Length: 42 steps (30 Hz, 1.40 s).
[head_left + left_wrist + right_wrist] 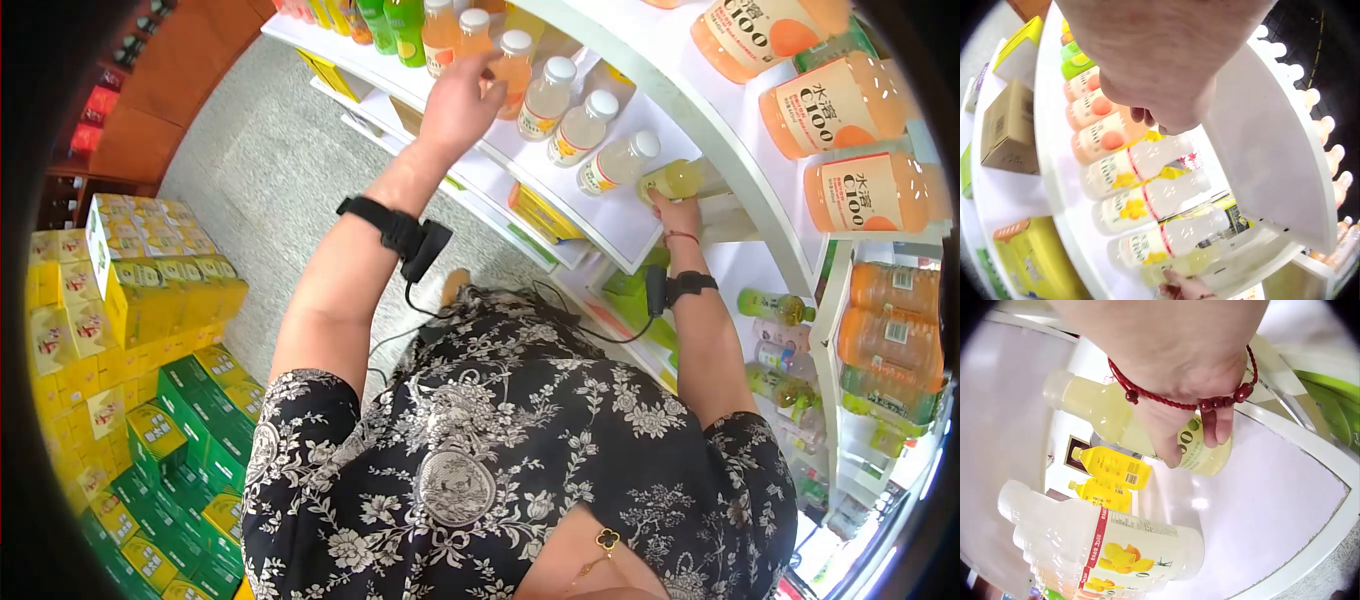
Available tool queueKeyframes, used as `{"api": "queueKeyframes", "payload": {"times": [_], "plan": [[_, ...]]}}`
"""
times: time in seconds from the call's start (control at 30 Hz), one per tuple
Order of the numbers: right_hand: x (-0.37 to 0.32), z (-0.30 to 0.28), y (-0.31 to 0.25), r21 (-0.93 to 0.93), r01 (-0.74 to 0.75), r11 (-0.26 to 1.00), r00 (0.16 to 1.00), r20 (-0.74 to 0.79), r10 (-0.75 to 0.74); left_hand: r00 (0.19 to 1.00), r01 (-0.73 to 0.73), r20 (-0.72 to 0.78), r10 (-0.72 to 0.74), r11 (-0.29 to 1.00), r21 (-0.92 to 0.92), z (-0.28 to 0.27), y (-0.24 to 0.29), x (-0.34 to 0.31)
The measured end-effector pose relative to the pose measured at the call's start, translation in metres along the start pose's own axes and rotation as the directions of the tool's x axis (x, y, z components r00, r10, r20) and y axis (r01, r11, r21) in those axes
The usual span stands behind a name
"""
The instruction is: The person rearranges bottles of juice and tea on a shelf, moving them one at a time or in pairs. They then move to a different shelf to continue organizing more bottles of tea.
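Observation:
My right hand (680,215) grips a pale yellow-green bottle (672,180) near its base, at the right end of the shelf row. In the right wrist view the thumb and fingers of that hand (1194,394) lie round the bottle (1110,412), which stands on the white shelf. My left hand (462,105) is over the orange bottles (515,72), its fingers loosely bent; contact with a bottle is unclear. Between the hands stand clear bottles with white caps (583,130). In the left wrist view, the left hand (1154,75) hides the upper parts of some orange bottles (1100,139).
An upper shelf (700,60) holds large orange bottles (838,105) close to the right arm. Yellow bottles (1113,467) stand behind the row. Lower shelves hold a cardboard box (1011,128) and yellow packs (1038,259). Yellow and green cartons (175,290) are stacked at left.

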State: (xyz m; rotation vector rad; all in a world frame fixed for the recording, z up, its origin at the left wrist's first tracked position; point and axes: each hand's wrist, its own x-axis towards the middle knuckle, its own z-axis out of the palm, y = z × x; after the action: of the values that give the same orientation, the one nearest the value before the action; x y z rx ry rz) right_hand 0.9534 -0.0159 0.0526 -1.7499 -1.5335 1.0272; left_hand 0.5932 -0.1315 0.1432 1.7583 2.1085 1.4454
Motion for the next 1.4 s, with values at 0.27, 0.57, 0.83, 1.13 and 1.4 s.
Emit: {"api": "queueKeyframes", "payload": {"times": [0.27,0.57,0.83,1.13,1.4], "plan": [[-0.033,0.009,0.034,-0.001,0.122,0.993,0.99,-0.076,-0.121,0.896,-0.443,0.084,0.436,0.89,0.107,0.017,-0.014,0.124],[-0.065,0.022,0.043,-0.137,0.171,0.976,0.985,-0.007,-0.174,0.777,-0.573,0.246,0.579,0.813,-0.102,0.009,-0.058,0.168],[-0.079,0.034,0.03,-0.071,0.126,0.99,0.979,-0.155,-0.135,0.674,-0.623,0.322,0.665,0.746,-0.237,0.011,-0.045,0.171],[-0.078,0.037,0.02,-0.024,0.131,0.991,0.976,-0.17,-0.133,0.625,-0.66,0.333,0.706,0.706,-0.257,0.004,-0.014,0.178],[-0.073,0.038,0.025,-0.09,0.123,0.988,0.983,-0.126,-0.134,0.61,-0.679,0.329,0.721,0.69,-0.251,-0.017,0.007,0.165]]}}
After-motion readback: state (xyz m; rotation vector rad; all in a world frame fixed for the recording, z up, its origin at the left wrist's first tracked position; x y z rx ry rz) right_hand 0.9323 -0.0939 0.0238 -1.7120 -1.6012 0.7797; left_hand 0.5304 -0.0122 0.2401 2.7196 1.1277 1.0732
